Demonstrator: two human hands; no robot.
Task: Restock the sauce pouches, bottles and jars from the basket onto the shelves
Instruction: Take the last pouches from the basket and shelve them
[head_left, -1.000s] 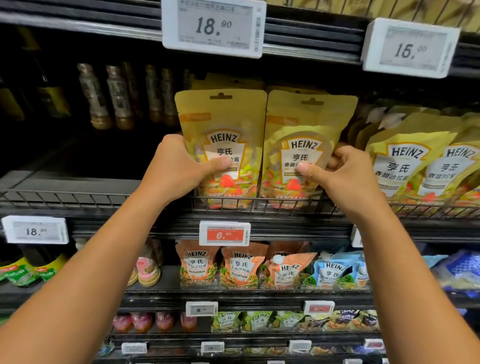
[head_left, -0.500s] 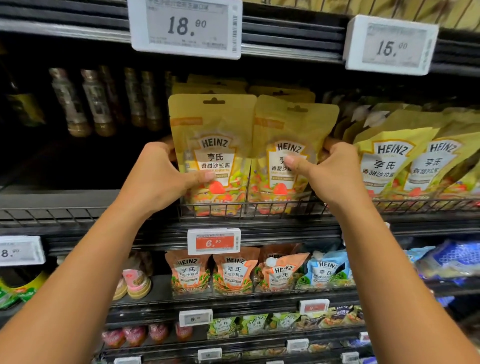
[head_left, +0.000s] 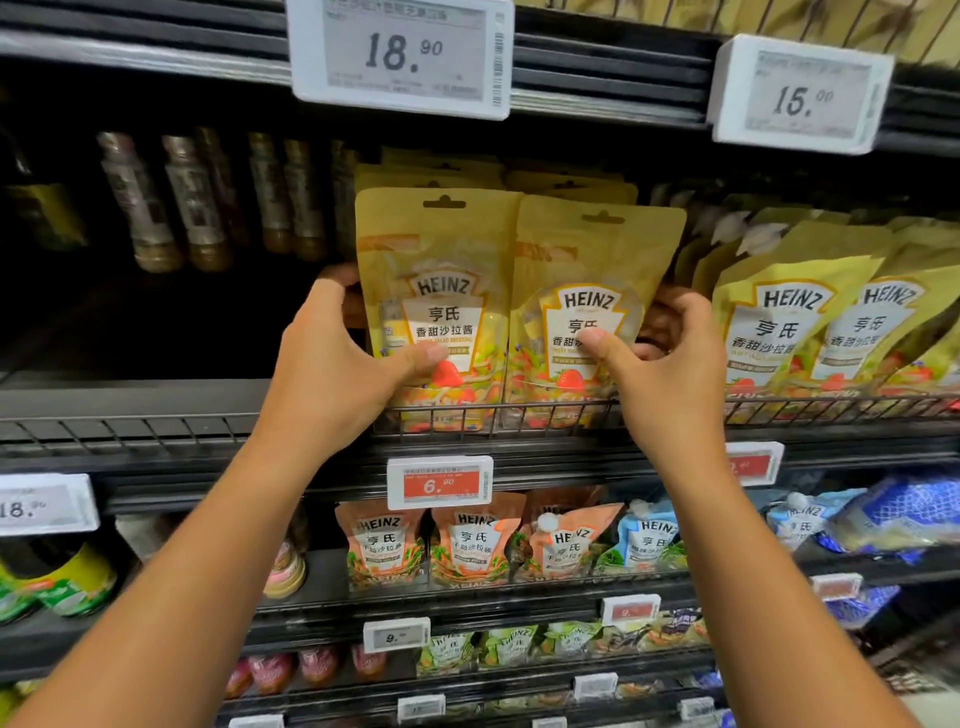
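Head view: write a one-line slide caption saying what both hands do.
Left hand grips the left yellow pouch, right hand the right yellow pouch, both behind the wire rail.

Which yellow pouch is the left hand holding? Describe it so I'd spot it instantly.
Find the large 18.90 price tag on the top shelf edge. Just below stand two upright yellow Heinz pouches. It is the left pouch, gripped by the left hand; the right hand holds the right pouch.

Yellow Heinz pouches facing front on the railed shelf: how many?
4: the left pouch in the left hand's grip, the second pouch in the right hand's, the third pouch and fourth pouch leaning further right. Others behind are partly hidden.
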